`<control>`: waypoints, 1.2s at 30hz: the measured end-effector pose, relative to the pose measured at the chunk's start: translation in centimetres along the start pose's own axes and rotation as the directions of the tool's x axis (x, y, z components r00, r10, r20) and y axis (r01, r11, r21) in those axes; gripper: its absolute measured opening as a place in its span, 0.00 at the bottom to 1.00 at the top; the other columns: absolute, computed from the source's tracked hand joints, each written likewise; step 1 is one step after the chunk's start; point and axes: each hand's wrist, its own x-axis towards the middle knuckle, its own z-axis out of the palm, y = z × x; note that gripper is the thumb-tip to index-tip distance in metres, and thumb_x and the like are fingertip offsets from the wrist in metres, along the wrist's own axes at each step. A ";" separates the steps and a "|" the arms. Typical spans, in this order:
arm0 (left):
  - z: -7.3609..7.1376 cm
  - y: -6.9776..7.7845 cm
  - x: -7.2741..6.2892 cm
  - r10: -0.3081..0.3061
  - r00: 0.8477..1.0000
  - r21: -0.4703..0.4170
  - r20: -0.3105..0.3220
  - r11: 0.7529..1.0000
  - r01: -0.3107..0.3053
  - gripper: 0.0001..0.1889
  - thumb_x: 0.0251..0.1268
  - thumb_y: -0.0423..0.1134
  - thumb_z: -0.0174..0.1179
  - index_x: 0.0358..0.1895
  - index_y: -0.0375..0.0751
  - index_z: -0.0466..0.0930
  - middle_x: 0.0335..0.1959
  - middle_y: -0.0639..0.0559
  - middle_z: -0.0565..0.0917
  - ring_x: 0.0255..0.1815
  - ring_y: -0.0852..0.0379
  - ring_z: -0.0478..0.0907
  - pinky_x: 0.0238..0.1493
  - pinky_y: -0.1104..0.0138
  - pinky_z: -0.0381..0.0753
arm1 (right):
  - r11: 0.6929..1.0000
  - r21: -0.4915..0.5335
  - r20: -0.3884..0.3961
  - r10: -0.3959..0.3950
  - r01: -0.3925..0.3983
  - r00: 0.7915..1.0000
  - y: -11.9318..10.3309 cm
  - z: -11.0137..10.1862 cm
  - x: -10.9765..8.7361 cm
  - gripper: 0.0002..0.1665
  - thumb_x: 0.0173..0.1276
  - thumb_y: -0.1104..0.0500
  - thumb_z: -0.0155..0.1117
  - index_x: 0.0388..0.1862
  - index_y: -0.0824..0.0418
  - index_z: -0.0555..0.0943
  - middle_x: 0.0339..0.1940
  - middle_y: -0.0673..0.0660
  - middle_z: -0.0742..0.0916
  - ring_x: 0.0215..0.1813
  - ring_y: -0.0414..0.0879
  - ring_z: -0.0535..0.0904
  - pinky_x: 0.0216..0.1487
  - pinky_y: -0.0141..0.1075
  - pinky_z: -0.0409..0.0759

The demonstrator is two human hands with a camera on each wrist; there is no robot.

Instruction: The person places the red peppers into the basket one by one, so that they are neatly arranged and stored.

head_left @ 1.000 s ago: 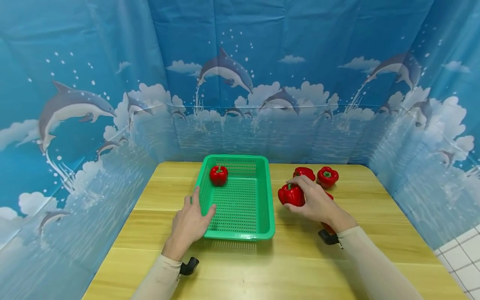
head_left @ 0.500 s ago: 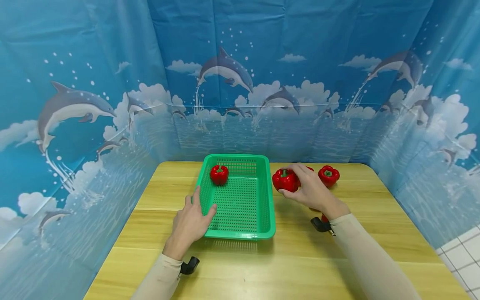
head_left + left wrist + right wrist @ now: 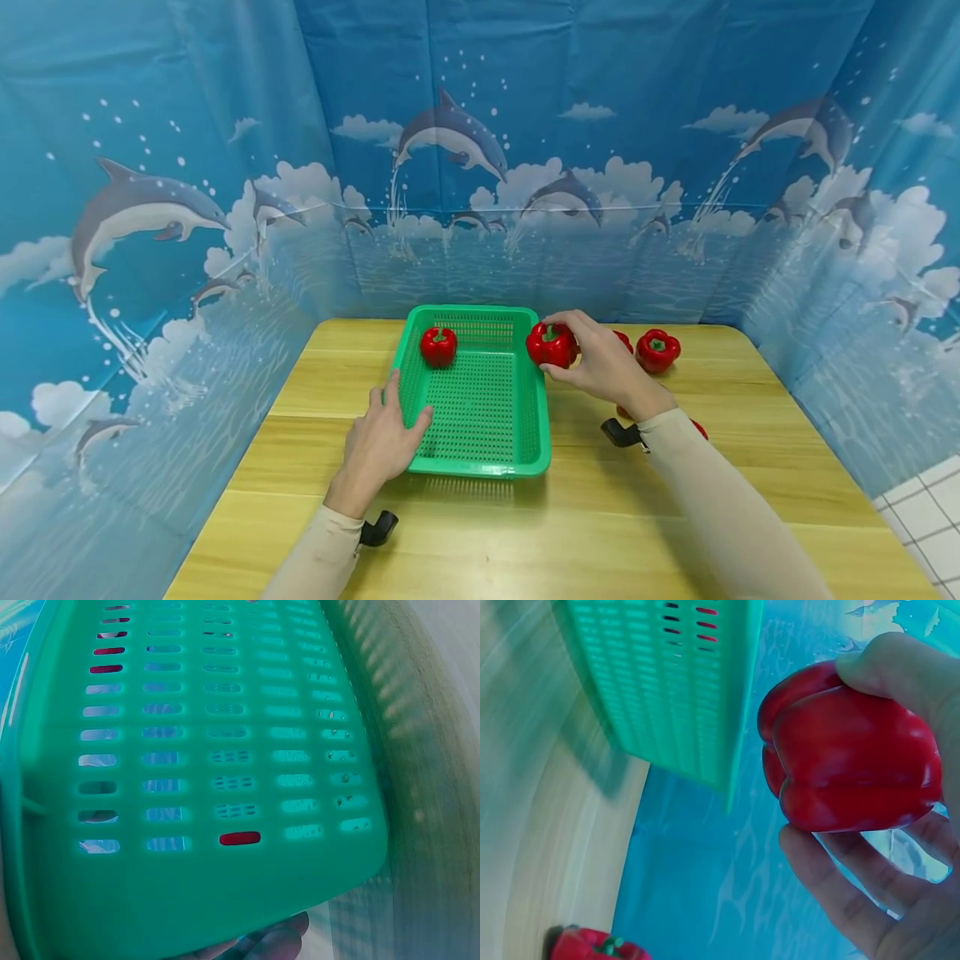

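Note:
My right hand holds a red bell pepper between thumb and fingers, and it overlaps the far right rim of the green plastic basket in the head view. The right wrist view shows this bell pepper up close, gripped at its sides and raised near the basket wall. At the basket's left rim, my left hand holds on, thumb over the inner side and fingers down the outside. Some of its fingertips show past the basket wall. Another red bell pepper sits inside, in the far left corner.
More red bell peppers lie on the wooden table to the right: one bell pepper stands at the back, others are partly hidden by my right hand and forearm. A blue dolphin-print curtain surrounds the table's back and sides.
My right hand has moved left and farther back with the bell pepper, from beside the other peppers to the basket's right rim. My left hand stays at the basket.

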 end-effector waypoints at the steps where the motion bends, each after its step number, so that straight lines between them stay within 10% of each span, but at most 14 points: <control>1: 0.0 0.0 0.0 -0.002 1.000 -0.002 0.000 1.000 0.002 0.53 0.89 0.65 0.61 0.98 0.38 0.48 0.83 0.22 0.72 0.23 0.42 0.79 0.25 0.56 0.79 | 1.000 -0.001 0.001 0.000 0.000 1.000 -0.1 0.1 0.2 0.46 0.68 0.55 0.92 0.80 0.60 0.79 0.74 0.62 0.87 0.64 0.58 0.92 0.59 0.56 0.97; 36: -0.1 -0.1 -0.1 -0.005 1.000 -0.021 0.004 1.000 0.005 0.53 0.89 0.66 0.59 0.98 0.38 0.47 0.85 0.22 0.71 0.21 0.45 0.77 0.23 0.59 0.76 | 0.989 0.146 0.125 0.020 -0.038 0.992 -2.8 5.1 8.3 0.38 0.74 0.59 0.87 0.78 0.60 0.79 0.71 0.62 0.88 0.66 0.58 0.91 0.59 0.52 0.97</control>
